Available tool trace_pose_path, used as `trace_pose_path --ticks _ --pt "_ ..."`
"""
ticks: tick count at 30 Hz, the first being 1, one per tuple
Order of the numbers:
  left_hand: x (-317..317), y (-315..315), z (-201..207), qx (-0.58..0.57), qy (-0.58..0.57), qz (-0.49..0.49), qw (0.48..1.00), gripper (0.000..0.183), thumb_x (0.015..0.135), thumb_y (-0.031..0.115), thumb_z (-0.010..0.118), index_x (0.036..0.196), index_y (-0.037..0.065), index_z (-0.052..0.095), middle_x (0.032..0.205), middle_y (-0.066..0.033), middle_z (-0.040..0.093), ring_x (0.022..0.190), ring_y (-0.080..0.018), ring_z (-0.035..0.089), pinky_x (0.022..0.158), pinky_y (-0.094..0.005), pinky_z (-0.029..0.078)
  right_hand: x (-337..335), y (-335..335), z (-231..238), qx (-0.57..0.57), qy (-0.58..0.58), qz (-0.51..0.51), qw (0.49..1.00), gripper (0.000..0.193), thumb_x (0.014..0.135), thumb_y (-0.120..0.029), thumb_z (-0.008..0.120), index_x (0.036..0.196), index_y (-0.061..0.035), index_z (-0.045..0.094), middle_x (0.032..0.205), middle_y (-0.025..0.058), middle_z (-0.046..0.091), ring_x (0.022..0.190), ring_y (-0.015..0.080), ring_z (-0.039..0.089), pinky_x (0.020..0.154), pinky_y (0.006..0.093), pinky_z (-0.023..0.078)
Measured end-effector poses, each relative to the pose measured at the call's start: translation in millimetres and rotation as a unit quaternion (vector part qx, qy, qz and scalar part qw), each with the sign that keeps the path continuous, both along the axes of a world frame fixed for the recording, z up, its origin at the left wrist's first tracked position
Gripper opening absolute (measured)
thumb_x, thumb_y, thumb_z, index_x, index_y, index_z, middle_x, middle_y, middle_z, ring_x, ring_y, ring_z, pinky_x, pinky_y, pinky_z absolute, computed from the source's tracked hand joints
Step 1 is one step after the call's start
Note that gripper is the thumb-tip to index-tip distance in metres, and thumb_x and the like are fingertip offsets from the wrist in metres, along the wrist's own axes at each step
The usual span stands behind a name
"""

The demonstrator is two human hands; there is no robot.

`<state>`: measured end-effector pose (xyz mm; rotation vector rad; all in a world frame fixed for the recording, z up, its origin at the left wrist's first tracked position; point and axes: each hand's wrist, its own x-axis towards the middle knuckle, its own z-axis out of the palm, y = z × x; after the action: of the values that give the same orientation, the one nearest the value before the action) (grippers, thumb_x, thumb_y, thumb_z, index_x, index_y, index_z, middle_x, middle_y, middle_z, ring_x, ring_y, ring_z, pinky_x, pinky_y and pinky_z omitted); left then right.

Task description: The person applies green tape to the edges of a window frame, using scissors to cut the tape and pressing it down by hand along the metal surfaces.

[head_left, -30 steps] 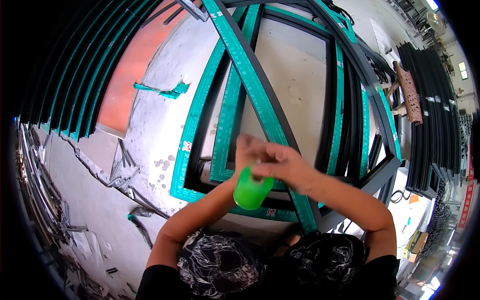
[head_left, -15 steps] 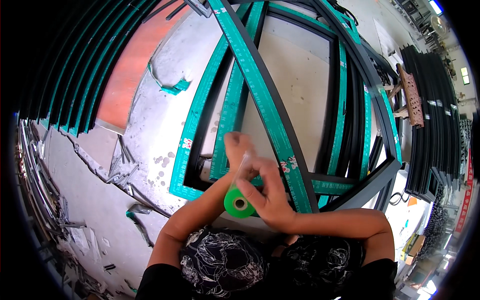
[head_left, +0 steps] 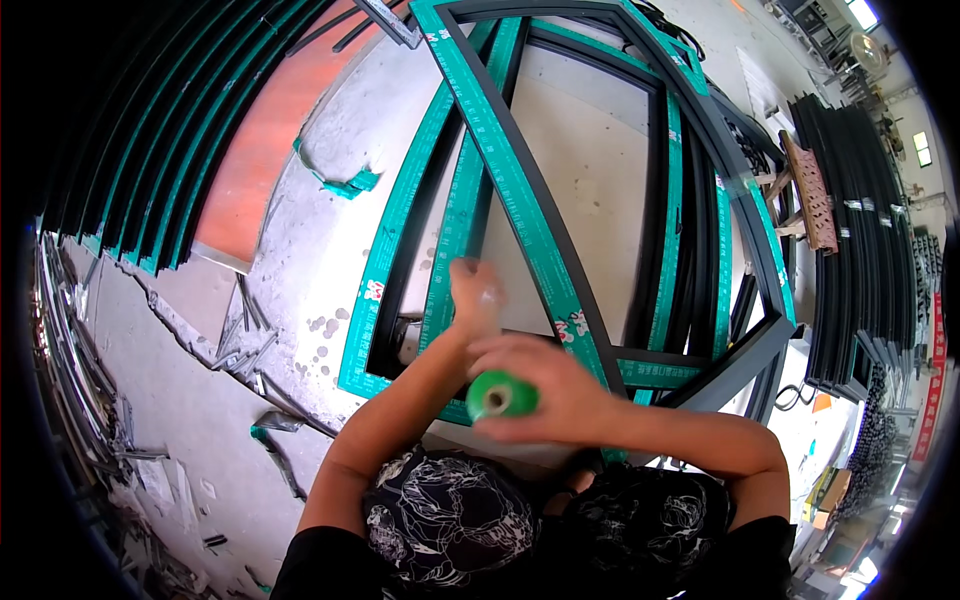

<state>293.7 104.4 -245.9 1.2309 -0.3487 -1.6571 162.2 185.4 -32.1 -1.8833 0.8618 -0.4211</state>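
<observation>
My right hand [head_left: 555, 385] grips a green roll of tape [head_left: 503, 396], its core hole facing me. The hand is blurred by motion. Just beyond it, my left hand [head_left: 474, 292] is closed over the frame bars, and what its fingers hold is hidden. A shiny clear patch shows beside the left fingers. Under and beyond both hands lie black window frames with green printed film. One tilted frame [head_left: 515, 195] crosses over another frame [head_left: 392, 235]. Both forearms rest above my patterned black clothing.
A rack of long black and green profiles [head_left: 150, 150] stands at the left beside an orange board [head_left: 265, 130]. Scrap strips [head_left: 240, 340] litter the floor. A crumpled green film piece [head_left: 350, 184] lies near the frames. Bundled dark profiles [head_left: 865, 240] stand at the right.
My right hand has turned with the roll and moved slightly right. The clear strip that stretched from the roll toward the left hand no longer shows plainly. The left hand has barely moved.
</observation>
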Motion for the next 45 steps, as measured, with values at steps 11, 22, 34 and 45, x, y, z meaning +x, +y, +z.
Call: trace_pose_path --ticks 11,22,34,45 --pt "-30 9 -13 -0.04 -0.139 0.018 0.989 0.011 0.093 -0.003 0.048 0.099 0.004 0.043 0.082 -0.0114 0.057 0.056 -0.0157 0.05 0.045 -0.0306 0.043 -137 -95 -17 0.392 -0.103 -0.228 0.885 0.043 0.087 -0.039 0.071 0.113 -0.0078 0.055 0.105 0.0193 0.067 0.082 0.0228 0.068 0.059 0.0308 0.056" --pt "-83 1 -46 -0.005 -0.301 -0.047 0.953 0.032 0.102 0.029 0.036 0.115 0.006 0.055 0.102 -0.013 0.06 0.088 -0.0281 0.06 0.075 -0.044 0.052 -128 -150 -204 0.238 0.058 -0.3 0.922 0.061 0.079 -0.028 0.082 0.119 0.0048 0.051 0.1 0.0141 0.064 0.086 0.0215 0.066 0.067 0.0345 0.058" --pt "-52 -14 -67 0.045 0.029 -0.002 0.999 0.025 0.095 0.021 0.057 0.114 0.006 0.061 0.121 -0.0123 0.059 0.099 -0.0266 0.06 0.079 -0.0396 0.051 -83 -145 -214 0.472 -0.118 -0.21 0.848 0.039 0.091 -0.02 0.069 0.121 0.0032 0.061 0.105 0.0113 0.068 0.089 0.0177 0.066 0.075 0.0335 0.055" --pt "-29 13 -6 0.097 0.077 0.024 0.992 0.033 0.086 0.011 0.074 0.11 -0.004 0.058 0.105 -0.0148 0.062 0.077 -0.0214 0.065 0.058 -0.0295 0.054 -52 -93 -113 0.152 -0.021 -0.274 0.95 0.059 0.085 -0.027 0.074 0.128 0.0033 0.049 0.108 0.0153 0.067 0.099 0.0259 0.067 0.087 0.0369 0.052"
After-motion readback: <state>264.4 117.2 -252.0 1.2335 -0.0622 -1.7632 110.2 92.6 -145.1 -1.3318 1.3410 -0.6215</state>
